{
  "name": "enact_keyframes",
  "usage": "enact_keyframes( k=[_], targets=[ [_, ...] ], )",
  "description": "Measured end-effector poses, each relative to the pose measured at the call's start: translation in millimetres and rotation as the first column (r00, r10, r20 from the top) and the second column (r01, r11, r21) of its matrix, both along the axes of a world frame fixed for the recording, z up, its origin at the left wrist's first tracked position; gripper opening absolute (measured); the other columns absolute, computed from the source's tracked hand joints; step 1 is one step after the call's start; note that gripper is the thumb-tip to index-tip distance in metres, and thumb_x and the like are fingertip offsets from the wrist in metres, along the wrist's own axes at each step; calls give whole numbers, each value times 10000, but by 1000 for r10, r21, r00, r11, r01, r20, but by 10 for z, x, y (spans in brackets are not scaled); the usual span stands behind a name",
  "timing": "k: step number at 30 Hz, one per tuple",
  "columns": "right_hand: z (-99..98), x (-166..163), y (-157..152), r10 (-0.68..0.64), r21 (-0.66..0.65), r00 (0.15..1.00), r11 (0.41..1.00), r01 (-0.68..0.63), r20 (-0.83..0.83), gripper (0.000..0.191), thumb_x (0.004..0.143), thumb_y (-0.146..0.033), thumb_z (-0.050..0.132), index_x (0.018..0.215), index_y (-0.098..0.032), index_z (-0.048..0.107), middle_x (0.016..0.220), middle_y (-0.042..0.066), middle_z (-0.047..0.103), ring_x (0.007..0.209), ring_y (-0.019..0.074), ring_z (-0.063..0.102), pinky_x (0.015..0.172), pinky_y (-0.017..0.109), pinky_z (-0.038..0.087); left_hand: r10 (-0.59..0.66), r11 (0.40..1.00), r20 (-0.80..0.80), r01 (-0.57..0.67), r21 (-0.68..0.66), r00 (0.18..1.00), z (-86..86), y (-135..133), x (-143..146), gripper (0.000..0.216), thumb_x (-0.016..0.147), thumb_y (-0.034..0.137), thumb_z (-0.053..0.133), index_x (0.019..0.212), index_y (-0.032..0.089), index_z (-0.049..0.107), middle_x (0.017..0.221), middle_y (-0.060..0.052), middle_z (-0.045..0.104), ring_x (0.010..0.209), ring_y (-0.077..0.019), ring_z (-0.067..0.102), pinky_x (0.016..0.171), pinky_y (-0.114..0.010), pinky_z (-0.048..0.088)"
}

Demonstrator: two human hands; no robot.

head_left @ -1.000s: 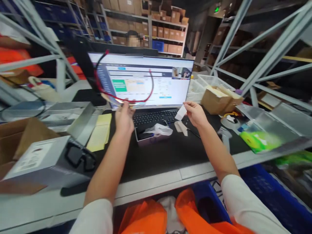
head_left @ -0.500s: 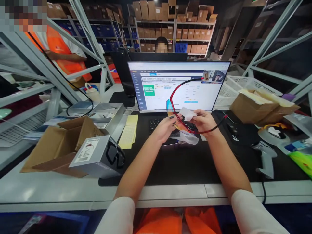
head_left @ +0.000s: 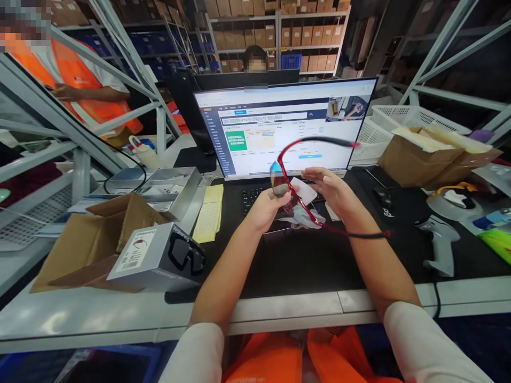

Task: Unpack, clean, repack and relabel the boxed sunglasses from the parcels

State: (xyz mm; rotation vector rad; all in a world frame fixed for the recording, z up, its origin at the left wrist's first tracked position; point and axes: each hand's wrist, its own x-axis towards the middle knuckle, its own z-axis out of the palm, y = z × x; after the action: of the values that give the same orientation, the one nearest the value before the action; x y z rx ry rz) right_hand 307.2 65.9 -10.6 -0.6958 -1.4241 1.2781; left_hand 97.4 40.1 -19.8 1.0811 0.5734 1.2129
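Note:
My left hand [head_left: 268,207] is closed on the front of a pair of red-framed sunglasses [head_left: 288,181] with tinted lenses, held above the keyboard [head_left: 255,194]. The glasses' arms stick out toward me and to the right. My right hand [head_left: 334,190] presses a small white cloth or paper [head_left: 303,190] against the lens with its fingers. Under the hands lies a small open case with a clear plastic bag [head_left: 306,219], partly hidden.
A monitor [head_left: 279,126] stands behind the keyboard on a black mat [head_left: 303,260]. A grey glasses box [head_left: 154,255], an open carton [head_left: 96,234] and yellow label sheets [head_left: 209,215] lie left. A barcode scanner [head_left: 439,247] and a carton [head_left: 431,157] sit right. A person in orange stands far left; another sits behind the monitor.
My left hand brought the sunglasses down from in front of the screen to my right hand, which now holds the white piece against the lens. The view shifted right and settled.

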Motion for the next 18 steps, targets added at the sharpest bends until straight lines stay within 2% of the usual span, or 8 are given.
enact_keyframes(
  k=[2, 5, 7, 9, 13, 15, 18],
  targets=[
    [21, 0, -39, -3, 66, 996, 998, -3, 85, 432, 833, -584, 732, 1141, -282, 751, 1287, 52, 703, 1284, 265, 596, 1076, 421, 472, -47, 999, -87, 49, 18, 995, -22, -12, -8, 448, 658, 444, 940, 1011, 189, 833, 968, -75, 795, 843, -202, 715, 813, -316, 539],
    [48, -64, -97, -38, 135, 976, 991, 9, 213, 341, 808, -556, 796, 946, -244, 788, 1165, 64, 732, 1131, 248, 654, 1040, 408, 497, -83, 994, -144, 93, 60, 986, -75, -15, 12, 461, 680, 435, 927, 1055, 187, 826, 1002, -85, 799, 909, -233, 729, 865, -341, 539],
    [54, -122, -118, -87, 159, 974, 986, 55, 208, 329, 800, -556, 807, 838, -230, 779, 1098, 60, 740, 1012, 225, 670, 974, 388, 526, -87, 993, -157, 98, 63, 984, -99, -10, 29, 479, 689, 453, 918, 1077, 191, 821, 1041, -93, 799, 946, -252, 734, 882, -357, 538],
    [48, -157, -116, -142, 142, 980, 982, 122, 139, 340, 795, -566, 809, 822, -230, 765, 1006, 46, 746, 909, 200, 668, 903, 363, 544, -66, 994, -164, 79, 73, 984, -95, -5, 32, 472, 702, 454, 909, 1088, 198, 818, 1144, -103, 784, 1040, -276, 726, 923, -368, 531],
    [31, -99, -64, -210, 88, 976, 973, 214, -55, 368, 786, -576, 821, 821, -228, 706, 784, 10, 715, 745, 162, 658, 741, 298, 539, 75, 989, -114, -59, 136, 991, 0, 4, -27, 402, 725, 442, 895, 1038, 200, 822, 1328, -114, 717, 1245, -303, 653, 1015, -362, 496],
    [37, -25, -43, -210, 101, 974, 971, 219, -85, 376, 794, -573, 821, 811, -224, 680, 731, 3, 699, 688, 151, 648, 671, 277, 522, 169, 978, -49, -161, 133, 984, 62, 14, -87, 410, 717, 458, 897, 1026, 199, 819, 1269, -119, 744, 1216, -290, 669, 997, -355, 504],
    [63, 81, -47, -221, 153, 972, 961, 232, -82, 356, 822, -547, 811, 796, -221, 669, 726, 5, 690, 686, 150, 648, 659, 275, 522, 306, 942, 54, -310, 129, 951, 137, 36, -207, 417, 698, 475, 908, 997, 202, 806, 1135, -102, 782, 1104, -254, 714, 946, -343, 526]
  ],
)
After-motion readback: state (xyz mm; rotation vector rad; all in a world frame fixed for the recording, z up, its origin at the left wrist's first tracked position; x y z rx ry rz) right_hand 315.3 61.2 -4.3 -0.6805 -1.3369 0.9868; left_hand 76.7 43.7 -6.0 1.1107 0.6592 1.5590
